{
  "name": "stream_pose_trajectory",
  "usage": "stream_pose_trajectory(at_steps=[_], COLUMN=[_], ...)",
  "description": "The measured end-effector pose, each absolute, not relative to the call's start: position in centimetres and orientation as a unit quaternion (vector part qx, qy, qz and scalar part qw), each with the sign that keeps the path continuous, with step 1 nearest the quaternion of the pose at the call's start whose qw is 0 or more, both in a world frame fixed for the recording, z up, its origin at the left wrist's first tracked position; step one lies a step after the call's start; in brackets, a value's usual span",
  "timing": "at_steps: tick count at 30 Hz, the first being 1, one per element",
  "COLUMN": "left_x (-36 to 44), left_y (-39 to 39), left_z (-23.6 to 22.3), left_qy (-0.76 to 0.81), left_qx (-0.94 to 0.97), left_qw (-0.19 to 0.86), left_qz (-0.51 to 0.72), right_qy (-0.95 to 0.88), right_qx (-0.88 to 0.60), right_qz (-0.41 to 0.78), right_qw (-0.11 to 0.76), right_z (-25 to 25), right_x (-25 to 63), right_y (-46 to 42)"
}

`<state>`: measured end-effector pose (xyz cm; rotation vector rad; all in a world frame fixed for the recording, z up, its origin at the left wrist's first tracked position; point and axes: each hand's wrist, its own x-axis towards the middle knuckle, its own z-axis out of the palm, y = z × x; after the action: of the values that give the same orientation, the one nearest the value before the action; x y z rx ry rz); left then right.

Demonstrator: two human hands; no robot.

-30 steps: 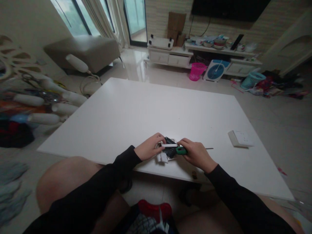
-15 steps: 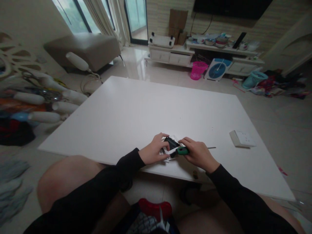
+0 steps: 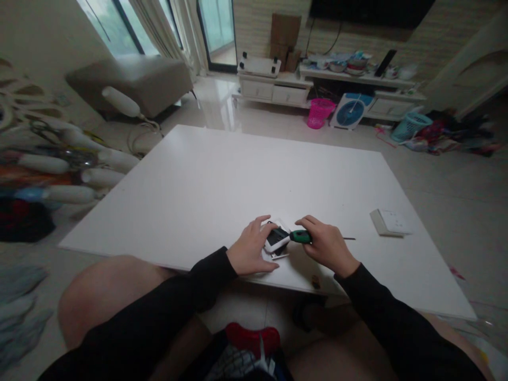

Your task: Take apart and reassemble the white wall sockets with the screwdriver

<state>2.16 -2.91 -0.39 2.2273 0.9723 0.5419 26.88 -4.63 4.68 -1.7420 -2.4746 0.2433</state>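
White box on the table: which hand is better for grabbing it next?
Probably the right hand: it is nearer the white box. It holds a green-handled tool, though, so might need to put that down first. The left hand is farther away, at the black-and-white piece.

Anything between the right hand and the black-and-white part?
Yes: the green handle in the right hand. Its end is right by the side of the black-and-white part facing that hand. Nothing else visible between them.
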Motion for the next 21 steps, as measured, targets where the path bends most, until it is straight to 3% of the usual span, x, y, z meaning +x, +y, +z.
stream_pose_trajectory(at_steps=[21], left_x=[3.6], left_y=[-5.3], left_z=[-5.2], left_qy=[0.397], left_qx=[0.867], left_qw=[0.144], left_qz=[0.264], right_qy=[-0.807], right_qx=[-0.560], right_qz=[0.045], right_qw=[0.181], right_z=[6.6], right_x=[28.3], right_y=[-5.6])
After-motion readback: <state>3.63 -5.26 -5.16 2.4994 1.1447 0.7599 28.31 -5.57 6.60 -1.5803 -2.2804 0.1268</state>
